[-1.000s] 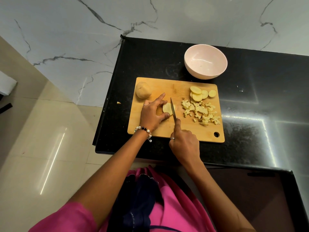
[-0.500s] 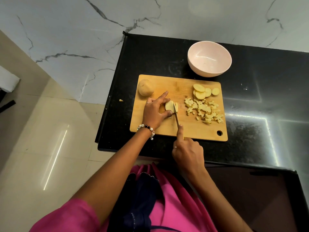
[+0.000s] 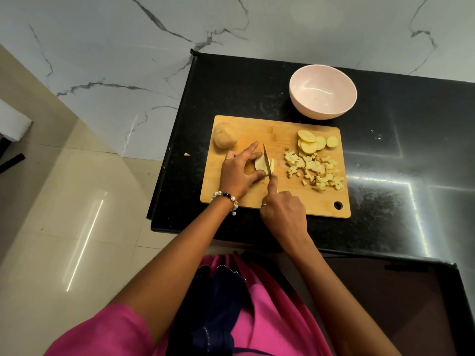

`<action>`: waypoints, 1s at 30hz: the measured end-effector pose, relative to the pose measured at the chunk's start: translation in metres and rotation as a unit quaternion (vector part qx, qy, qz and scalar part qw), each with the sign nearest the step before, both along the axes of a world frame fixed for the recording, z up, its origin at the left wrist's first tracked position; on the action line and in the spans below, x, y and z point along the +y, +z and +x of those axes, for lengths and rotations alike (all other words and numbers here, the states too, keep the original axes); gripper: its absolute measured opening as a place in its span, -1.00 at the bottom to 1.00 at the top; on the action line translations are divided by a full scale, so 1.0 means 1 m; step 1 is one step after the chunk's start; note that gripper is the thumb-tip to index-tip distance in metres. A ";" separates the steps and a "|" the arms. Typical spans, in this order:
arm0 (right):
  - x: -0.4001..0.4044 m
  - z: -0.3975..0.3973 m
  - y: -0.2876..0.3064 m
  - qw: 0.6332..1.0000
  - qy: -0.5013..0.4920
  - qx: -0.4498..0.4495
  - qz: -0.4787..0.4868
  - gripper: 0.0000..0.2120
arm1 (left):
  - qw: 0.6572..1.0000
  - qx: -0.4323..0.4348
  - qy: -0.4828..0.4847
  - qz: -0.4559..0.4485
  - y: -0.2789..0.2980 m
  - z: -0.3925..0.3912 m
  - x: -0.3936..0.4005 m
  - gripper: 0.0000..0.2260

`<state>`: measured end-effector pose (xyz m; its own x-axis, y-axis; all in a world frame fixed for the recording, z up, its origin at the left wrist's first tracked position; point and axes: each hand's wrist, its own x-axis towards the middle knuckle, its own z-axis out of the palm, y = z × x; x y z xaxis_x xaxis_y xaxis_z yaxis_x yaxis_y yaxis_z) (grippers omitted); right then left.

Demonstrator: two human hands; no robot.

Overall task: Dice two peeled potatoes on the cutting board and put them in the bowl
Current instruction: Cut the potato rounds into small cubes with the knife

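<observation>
- The cutting board point(image 3: 276, 140) lies on the black bench point(image 3: 385, 176), its long axis running left to right, with the hanging hole at its near right corner.
- The left hand point(image 3: 237, 173) holds a potato piece point(image 3: 260, 164) near the board's middle – fingers curled over it from the far side, thumb against its near side, index finger stretched out toward the far right.
- The right hand point(image 3: 284, 214) grips the knife point(image 3: 267, 161) (the handle is hidden inside the fist), its index finger laid along the back of the blade.
- The blade's long axis runs near to far, tip pointing to the far side and leaning slightly left – it stands against the right face of the held piece, with a thin cut strip point(image 3: 272, 165) just to its right.
- A whole peeled potato point(image 3: 225, 135) sits at the board's far left corner, apart from the hands.
- A few round slices point(image 3: 312, 143) overlap at the far right of the board; a loose heap of diced potato point(image 3: 314, 170) spreads just nearer than them.
- The pale pink bowl point(image 3: 322, 91) stands upright on the bench just beyond the board's far right edge, with nothing visible inside.
- A small scrap point(image 3: 187, 154) lies on the floor left of the bench.
</observation>
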<state>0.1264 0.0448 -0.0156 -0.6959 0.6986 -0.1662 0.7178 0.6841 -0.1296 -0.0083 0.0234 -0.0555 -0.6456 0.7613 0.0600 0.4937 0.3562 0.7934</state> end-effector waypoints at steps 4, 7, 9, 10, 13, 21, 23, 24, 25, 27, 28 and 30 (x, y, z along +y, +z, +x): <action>0.007 -0.011 -0.004 1.000 0.008 -0.005 0.012 -0.44 | 1.000 0.006 0.005 0.008 -0.001 0.001 0.000 -0.34; -0.003 0.004 -0.006 1.000 0.016 -0.017 0.001 -0.40 | 1.000 0.005 0.008 0.006 -0.001 0.002 0.001 -0.33; -0.016 0.018 -0.007 1.000 0.016 -0.019 -0.012 -0.38 | 1.000 0.006 0.009 0.002 -0.001 0.002 0.001 -0.33; -0.022 0.024 -0.006 1.000 0.014 -0.019 -0.015 -0.38 | 1.000 0.008 0.009 0.002 -0.001 0.002 0.001 -0.33; -0.033 0.037 -0.003 0.999 0.005 -0.022 -0.035 -0.38 | 1.000 0.009 0.003 -0.002 -0.002 0.001 0.000 -0.32; -0.014 0.022 0.009 0.998 -0.017 0.036 -0.039 -0.44 | 1.000 0.006 -0.029 -0.002 0.001 -0.004 -0.006 -0.25; -0.006 0.014 0.007 0.999 -0.007 0.036 -0.029 -0.43 | 1.000 0.006 -0.025 0.006 0.002 -0.005 -0.007 -0.25; -0.003 0.011 0.006 0.999 -0.005 0.032 -0.028 -0.43 | 1.000 0.006 -0.022 0.009 0.002 -0.005 -0.007 -0.26; 0.000 0.008 0.005 0.999 -0.003 0.025 -0.029 -0.43 | 1.000 0.006 -0.020 0.010 0.002 -0.004 -0.007 -0.27; 0.002 0.005 0.005 1.000 0.002 0.014 -0.024 -0.43 | 1.000 0.005 -0.015 0.015 0.002 -0.003 -0.006 -0.28; 0.003 0.002 0.004 1.000 0.007 0.013 -0.019 -0.42 | 1.000 0.004 -0.013 0.017 0.002 -0.003 -0.006 -0.29; 0.003 -0.002 0.002 1.000 0.012 0.016 -0.010 -0.43 | 1.000 0.001 -0.009 0.017 0.001 -0.003 -0.006 -0.31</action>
<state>0.1246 0.0473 -0.0134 -0.7175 0.6785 -0.1573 0.6965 0.6982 -0.1657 -0.0117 0.0177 -0.0541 -0.6319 0.7700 0.0884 0.5019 0.3197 0.8037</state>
